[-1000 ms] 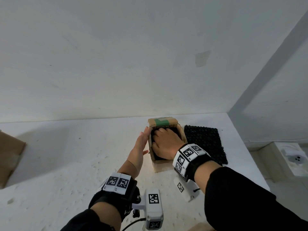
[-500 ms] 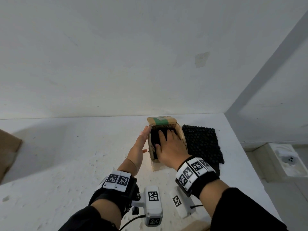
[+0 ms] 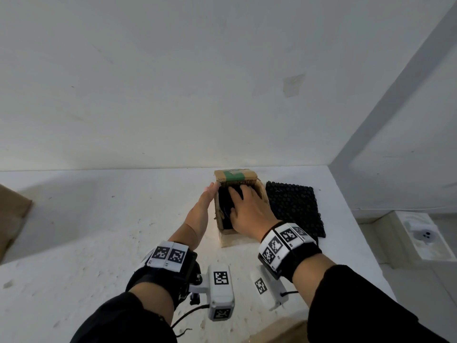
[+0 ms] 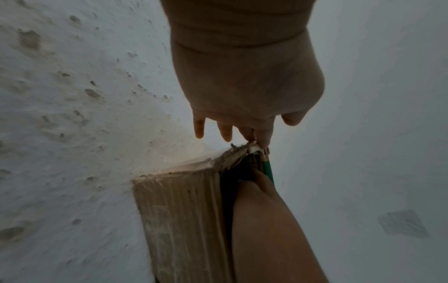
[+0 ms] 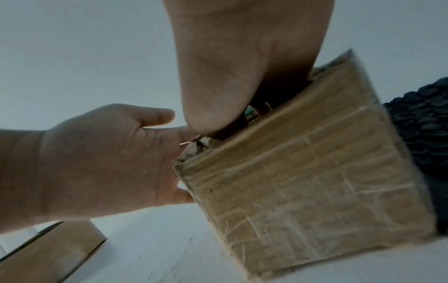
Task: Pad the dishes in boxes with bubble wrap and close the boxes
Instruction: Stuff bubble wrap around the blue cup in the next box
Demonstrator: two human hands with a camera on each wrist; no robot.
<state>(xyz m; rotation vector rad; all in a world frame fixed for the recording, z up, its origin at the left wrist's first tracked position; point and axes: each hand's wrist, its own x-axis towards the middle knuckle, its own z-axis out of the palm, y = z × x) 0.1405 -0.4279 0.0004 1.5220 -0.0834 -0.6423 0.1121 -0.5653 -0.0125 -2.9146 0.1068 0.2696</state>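
A small cardboard box [image 3: 241,209] stands open-topped on the white surface [image 3: 99,231], just right of centre in the head view, its far flap [image 3: 235,176] raised and carrying a strip of green tape. The right hand [image 3: 249,211] lies over the box's opening, its fingers [image 3: 237,191] straight and spread on the black bubble wrap [image 3: 225,206] packed inside. The left hand [image 3: 201,211] is flat and upright against the box's left wall, fingers straight, gripping nothing; in the left wrist view its fingertips [image 4: 263,137] touch the torn top corner of the box. A black sheet of bubble wrap [image 3: 294,206] lies flat on the surface just right of the box. Another piece of cardboard [image 3: 12,219] shows at the left edge of the frame.
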